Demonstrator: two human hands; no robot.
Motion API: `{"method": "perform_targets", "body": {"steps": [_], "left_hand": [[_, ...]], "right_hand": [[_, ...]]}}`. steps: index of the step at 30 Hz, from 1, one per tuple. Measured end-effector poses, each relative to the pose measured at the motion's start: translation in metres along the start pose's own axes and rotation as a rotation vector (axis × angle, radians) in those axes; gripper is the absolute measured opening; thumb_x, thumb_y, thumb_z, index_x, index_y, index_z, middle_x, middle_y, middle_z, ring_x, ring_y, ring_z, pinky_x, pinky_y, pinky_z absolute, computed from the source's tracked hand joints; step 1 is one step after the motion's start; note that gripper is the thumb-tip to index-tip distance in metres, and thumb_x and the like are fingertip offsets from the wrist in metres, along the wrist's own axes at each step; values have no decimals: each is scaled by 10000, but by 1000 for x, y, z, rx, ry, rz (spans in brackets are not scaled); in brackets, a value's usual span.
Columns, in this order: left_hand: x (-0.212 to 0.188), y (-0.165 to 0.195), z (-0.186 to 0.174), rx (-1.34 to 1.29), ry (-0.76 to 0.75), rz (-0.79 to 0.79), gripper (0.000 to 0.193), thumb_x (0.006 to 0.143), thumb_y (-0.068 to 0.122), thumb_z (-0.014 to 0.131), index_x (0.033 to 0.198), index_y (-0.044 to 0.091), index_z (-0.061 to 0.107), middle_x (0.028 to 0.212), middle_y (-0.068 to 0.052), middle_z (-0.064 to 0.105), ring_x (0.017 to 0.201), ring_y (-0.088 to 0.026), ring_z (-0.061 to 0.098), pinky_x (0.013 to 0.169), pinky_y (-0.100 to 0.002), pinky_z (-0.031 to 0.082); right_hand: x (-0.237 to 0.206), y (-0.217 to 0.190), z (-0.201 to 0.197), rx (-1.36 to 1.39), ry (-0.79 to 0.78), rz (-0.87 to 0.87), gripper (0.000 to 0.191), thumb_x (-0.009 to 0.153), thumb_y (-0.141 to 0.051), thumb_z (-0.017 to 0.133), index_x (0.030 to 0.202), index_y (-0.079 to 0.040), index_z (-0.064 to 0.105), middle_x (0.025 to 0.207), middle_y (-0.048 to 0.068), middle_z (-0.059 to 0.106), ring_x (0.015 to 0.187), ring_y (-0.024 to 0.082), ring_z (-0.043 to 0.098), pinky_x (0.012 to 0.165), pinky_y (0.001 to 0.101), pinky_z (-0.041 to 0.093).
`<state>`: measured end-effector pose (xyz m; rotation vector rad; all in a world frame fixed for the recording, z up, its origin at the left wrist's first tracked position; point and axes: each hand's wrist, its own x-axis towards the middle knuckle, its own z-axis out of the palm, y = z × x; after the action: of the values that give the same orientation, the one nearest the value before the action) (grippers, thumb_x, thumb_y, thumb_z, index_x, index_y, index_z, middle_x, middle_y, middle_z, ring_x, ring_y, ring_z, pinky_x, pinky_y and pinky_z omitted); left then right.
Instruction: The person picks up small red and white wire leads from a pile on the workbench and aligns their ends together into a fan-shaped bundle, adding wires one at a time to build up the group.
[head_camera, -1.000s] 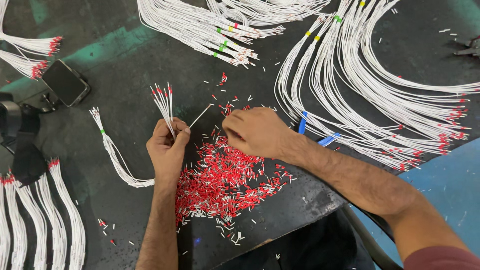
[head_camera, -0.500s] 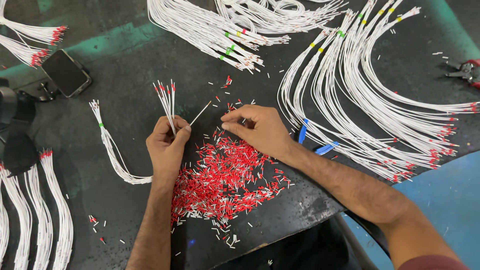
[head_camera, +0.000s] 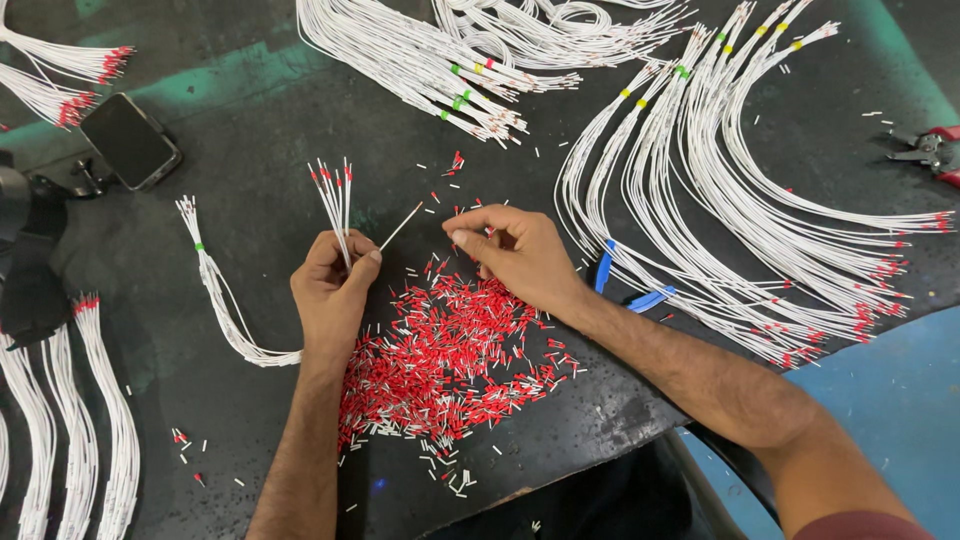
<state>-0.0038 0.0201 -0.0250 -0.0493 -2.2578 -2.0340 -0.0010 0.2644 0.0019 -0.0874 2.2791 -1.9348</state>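
Note:
My left hand (head_camera: 333, 290) grips a small bunch of thin white wires (head_camera: 336, 196) that stand upright, their tips capped with red ferrules. One bare wire (head_camera: 401, 225) sticks out to the right from the same fist. My right hand (head_camera: 516, 252) hovers just right of that wire end, thumb and forefinger pinched together; whether a ferrule sits between them I cannot tell. A heap of loose red ferrules (head_camera: 450, 355) lies on the dark table below both hands.
Banded bundles of white wires (head_camera: 740, 210) curve across the right and top (head_camera: 440, 70), more lie at the left edge (head_camera: 70, 420), and one bundle (head_camera: 215, 290) lies beside my left wrist. A phone (head_camera: 130, 140) sits top left, red-handled pliers (head_camera: 930, 150) far right.
My right hand has drawn slightly toward the bare wire end. The view has shifted a little; my left hand keeps its hold on the wires.

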Motion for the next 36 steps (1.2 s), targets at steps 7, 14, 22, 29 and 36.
{"method": "perform_targets", "body": {"steps": [7, 14, 22, 29, 36], "left_hand": [[-2, 1, 1, 42, -25, 57, 51, 915, -37, 691, 912, 9, 669, 949, 50, 603, 745, 3, 481, 633, -187, 379], [-1, 3, 1, 73, -49, 76, 43, 903, -23, 706, 892, 4, 674, 957, 43, 601, 733, 2, 479, 619, -192, 373], [-2, 6, 4, 112, -88, 96, 27, 883, -7, 720, 882, 11, 700, 979, 25, 610, 722, -8, 515, 614, -199, 401], [-3, 10, 6, 146, -89, 82, 22, 877, 4, 728, 889, 9, 710, 977, 23, 623, 710, -6, 514, 601, -202, 398], [-3, 12, 6, 175, -93, 79, 27, 870, 5, 735, 889, 8, 717, 972, 23, 619, 691, -7, 491, 583, -204, 378]], "right_hand": [[5, 3, -4, 235, 0, -7, 268, 983, -129, 672, 1225, -18, 707, 1018, 37, 781, 582, 14, 577, 523, 184, 481], [8, 7, -5, 308, 10, -4, 268, 995, -122, 666, 1227, 6, 705, 1045, 68, 779, 586, 22, 578, 526, 182, 481], [10, 9, -5, 322, 32, -49, 234, 995, -106, 681, 1196, 12, 704, 1059, 82, 786, 578, 25, 587, 522, 186, 494], [8, 9, -4, 317, 17, -49, 229, 998, -98, 671, 1197, 10, 706, 1057, 81, 781, 593, 17, 585, 530, 184, 494], [8, 9, -5, 274, 6, -91, 230, 999, -98, 675, 1202, 6, 703, 1059, 73, 781, 608, 16, 590, 544, 177, 494]]}}
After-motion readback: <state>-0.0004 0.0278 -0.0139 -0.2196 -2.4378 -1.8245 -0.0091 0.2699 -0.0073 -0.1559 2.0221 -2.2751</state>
